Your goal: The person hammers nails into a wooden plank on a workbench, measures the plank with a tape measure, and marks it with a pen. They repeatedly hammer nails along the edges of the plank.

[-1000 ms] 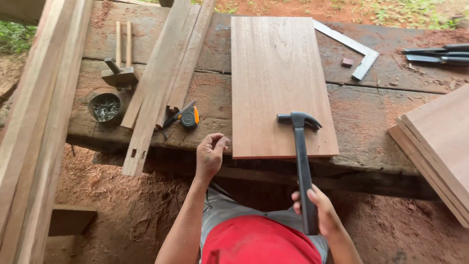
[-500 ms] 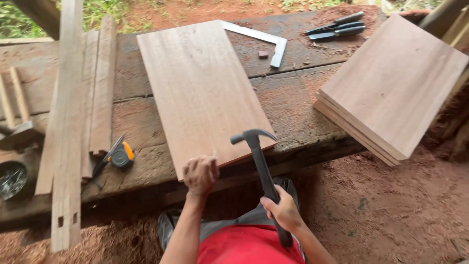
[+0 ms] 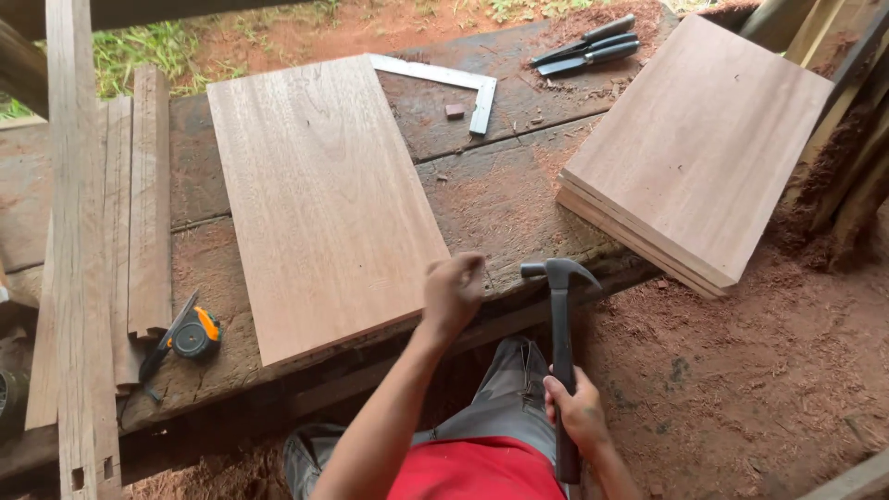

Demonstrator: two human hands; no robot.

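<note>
A smooth reddish-brown board (image 3: pixel 319 199) lies flat on a rough, worn workbench (image 3: pixel 505 199). My left hand (image 3: pixel 454 292) rests by the board's near right corner, at the bench's front edge. Its fingers are curled tight, and nothing shows between them. My right hand (image 3: pixel 579 412) grips the lower handle of a dark claw hammer (image 3: pixel 558 271). The hammer stands upright, its head just right of my left hand and level with the bench edge.
A stack of similar boards (image 3: pixel 694 148) overhangs the bench at right. A steel square (image 3: pixel 463 83), a small wood block (image 3: pixel 454 110) and dark-handled chisels (image 3: pixel 588 44) lie at the back. Long timbers (image 3: pixel 79 250) and a tape measure (image 3: pixel 196 335) lie at left.
The view has swung, shifting the bench leftward. My left hand moved from the board's near edge to its right corner. The hammer now stands more upright beside that hand.
</note>
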